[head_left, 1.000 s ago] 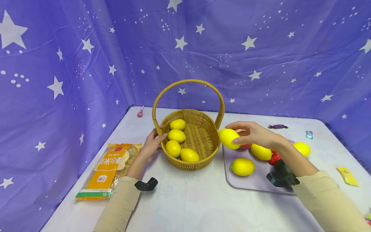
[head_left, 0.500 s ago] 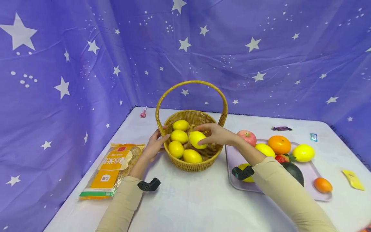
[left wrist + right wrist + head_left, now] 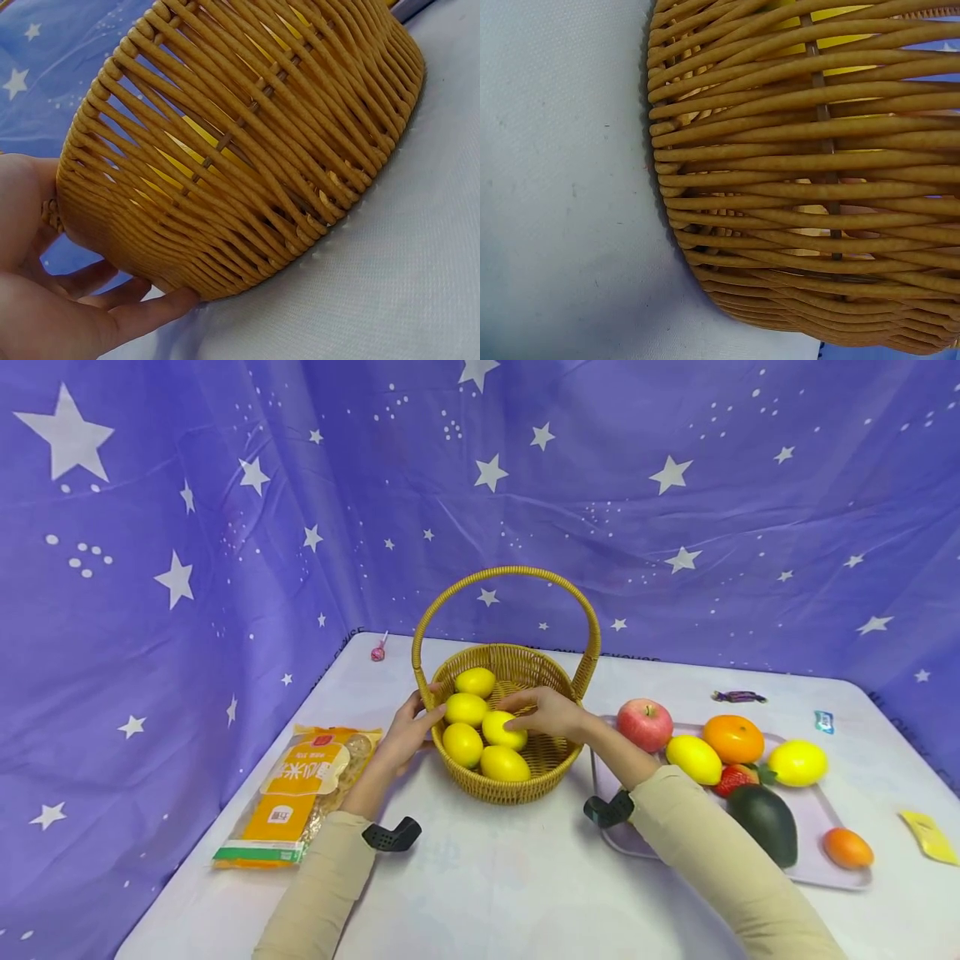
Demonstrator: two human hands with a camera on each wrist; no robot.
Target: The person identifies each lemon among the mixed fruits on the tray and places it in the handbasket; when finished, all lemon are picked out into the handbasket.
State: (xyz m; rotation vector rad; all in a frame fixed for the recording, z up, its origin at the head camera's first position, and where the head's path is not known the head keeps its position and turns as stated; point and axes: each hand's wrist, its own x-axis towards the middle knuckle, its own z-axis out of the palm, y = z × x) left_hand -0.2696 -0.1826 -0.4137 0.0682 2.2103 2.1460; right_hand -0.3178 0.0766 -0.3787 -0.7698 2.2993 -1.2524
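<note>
A tan wicker basket (image 3: 491,792) with a tall arched handle stands mid-table, with several yellow lemons (image 3: 462,745) grouped in its left half. My left hand (image 3: 405,732) holds the basket's left side. In the left wrist view its thumb is up by the rim and its fingers (image 3: 154,315) lie against the outer wall near the base. Inside the basket my right hand (image 3: 551,713) pinches a lemon (image 3: 498,733) that rests beside the others. In the right wrist view the woven wall (image 3: 780,157) hides most of that hand.
At right, a pale purple tray (image 3: 825,881) bears an apple (image 3: 645,724), lemons (image 3: 693,758), an orange (image 3: 733,739), a strawberry (image 3: 733,781), an avocado (image 3: 765,822) and a small orange fruit (image 3: 848,848). A food packet (image 3: 296,797) lies left, a lollipop (image 3: 378,652) behind, wrapped sweets (image 3: 738,697) back right.
My right hand has carried a lemon from above the tray leftward into the basket and lowered it among the others. My left hand keeps its hold on the basket. The view has shifted slightly.
</note>
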